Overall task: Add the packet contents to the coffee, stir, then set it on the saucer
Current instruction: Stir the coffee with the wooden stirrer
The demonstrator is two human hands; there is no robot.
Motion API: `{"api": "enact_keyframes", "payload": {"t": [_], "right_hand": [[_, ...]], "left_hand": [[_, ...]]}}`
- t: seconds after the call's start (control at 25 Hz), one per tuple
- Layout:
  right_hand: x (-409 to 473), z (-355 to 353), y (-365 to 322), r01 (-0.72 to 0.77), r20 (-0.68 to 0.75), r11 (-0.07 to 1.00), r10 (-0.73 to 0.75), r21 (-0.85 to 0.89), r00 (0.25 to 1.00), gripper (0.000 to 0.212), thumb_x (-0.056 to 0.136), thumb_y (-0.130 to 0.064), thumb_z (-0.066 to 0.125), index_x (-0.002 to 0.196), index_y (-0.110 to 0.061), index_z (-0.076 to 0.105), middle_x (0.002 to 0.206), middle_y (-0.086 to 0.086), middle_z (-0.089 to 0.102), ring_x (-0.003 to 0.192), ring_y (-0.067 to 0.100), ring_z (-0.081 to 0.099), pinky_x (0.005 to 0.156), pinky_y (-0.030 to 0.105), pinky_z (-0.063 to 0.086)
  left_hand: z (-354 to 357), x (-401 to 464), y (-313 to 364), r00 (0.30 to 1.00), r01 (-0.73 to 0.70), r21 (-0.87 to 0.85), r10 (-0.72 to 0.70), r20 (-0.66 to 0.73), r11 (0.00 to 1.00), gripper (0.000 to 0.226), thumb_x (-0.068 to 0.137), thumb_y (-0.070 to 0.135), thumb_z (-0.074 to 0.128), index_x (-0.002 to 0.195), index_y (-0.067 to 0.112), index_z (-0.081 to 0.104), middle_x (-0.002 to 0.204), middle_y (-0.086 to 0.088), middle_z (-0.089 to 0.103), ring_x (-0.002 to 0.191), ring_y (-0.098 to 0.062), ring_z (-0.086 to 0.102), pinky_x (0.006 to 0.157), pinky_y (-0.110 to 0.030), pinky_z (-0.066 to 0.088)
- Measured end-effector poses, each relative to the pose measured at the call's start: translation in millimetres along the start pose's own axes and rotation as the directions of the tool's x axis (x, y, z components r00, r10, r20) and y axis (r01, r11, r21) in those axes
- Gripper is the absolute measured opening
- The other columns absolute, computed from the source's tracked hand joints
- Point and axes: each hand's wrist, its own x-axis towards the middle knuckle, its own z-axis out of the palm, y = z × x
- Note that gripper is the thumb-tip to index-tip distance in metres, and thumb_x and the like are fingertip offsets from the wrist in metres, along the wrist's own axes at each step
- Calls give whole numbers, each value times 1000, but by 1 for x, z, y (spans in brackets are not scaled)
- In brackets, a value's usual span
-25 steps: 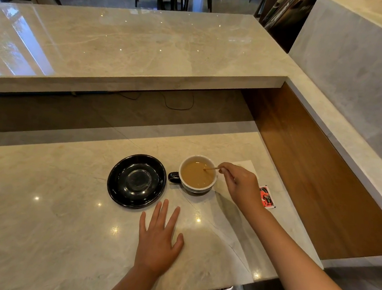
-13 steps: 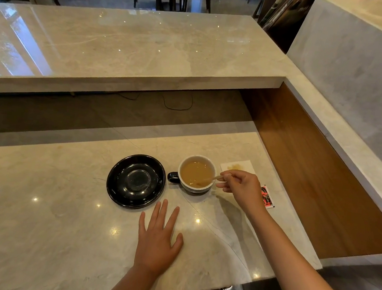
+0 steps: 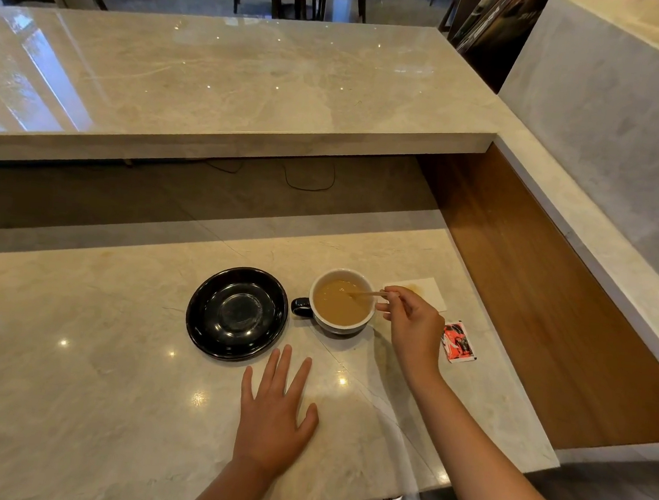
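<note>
A dark cup (image 3: 342,301) with a white inside holds light-brown coffee and stands on the marble counter, its handle pointing left. My right hand (image 3: 412,327) sits just right of the cup and pinches a thin wooden stirrer (image 3: 364,293) whose tip dips into the coffee. An empty black saucer (image 3: 237,313) lies directly left of the cup. A red packet (image 3: 458,342) lies flat on the counter right of my right hand. My left hand (image 3: 274,411) rests flat on the counter in front of the saucer, fingers spread.
A white napkin (image 3: 423,290) with a brown stain lies behind my right hand. A raised marble ledge (image 3: 230,135) runs across the back, and a wooden side panel (image 3: 545,290) with a marble wall closes the right. The counter's front edge is near my forearms.
My right hand has shifted the stirrer around inside the coffee, drawing back to the cup's right rim and then reaching in again. The cup, saucer and left hand have stayed put.
</note>
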Motion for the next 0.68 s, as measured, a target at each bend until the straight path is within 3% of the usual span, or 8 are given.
{"api": "enact_keyframes", "payload": {"t": [0.16, 0.28, 0.44, 0.56, 0.68], "right_hand": [[5, -17, -1, 200, 76, 956, -188, -215, 979, 14, 89, -4, 55, 93, -6, 68, 80, 9, 73, 71, 15, 68, 68, 34, 56], [7, -26, -6, 243, 158, 928, -205, -281, 966, 14, 88, -3, 55, 91, -6, 69, 79, 13, 74, 73, 21, 69, 68, 33, 54], [11, -26, -10, 139, 217, 961, -87, -240, 972, 15, 88, -5, 55, 85, -7, 70, 77, 10, 73, 68, 16, 70, 69, 33, 54], [11, -21, -8, 2, 237, 993, 25, -114, 971, 17, 88, -4, 54, 83, -7, 70, 76, 8, 71, 67, 16, 70, 68, 32, 57], [7, -11, -3, -126, 214, 990, 110, 64, 971, 15, 89, -3, 54, 89, -4, 69, 77, 12, 70, 69, 19, 70, 62, 20, 57]], "left_hand": [[0, 0, 0, 1000, -3, 2, 3, 1, 1000, 64, 85, 54, 37, 143, 29, 28, 150, -9, 25, 137, -22, 12, 106, -47, 0], [0, 1, 0, 1000, -1, 5, 1, -2, 1000, 64, 85, 54, 37, 143, 29, 28, 150, -9, 25, 137, -22, 11, 107, -46, -2], [1, 0, 0, 1000, 5, -10, -5, 1, 1000, 64, 85, 53, 37, 144, 30, 26, 151, -8, 22, 138, -21, 8, 107, -48, -1], [1, 0, 0, 1000, 7, -2, -7, 8, 1000, 64, 85, 53, 37, 144, 30, 26, 151, -8, 22, 138, -21, 9, 107, -48, -1], [2, 1, -1, 1000, 6, 2, -6, 11, 1000, 64, 85, 54, 38, 144, 30, 26, 151, -8, 22, 138, -21, 8, 107, -47, 0]]}}
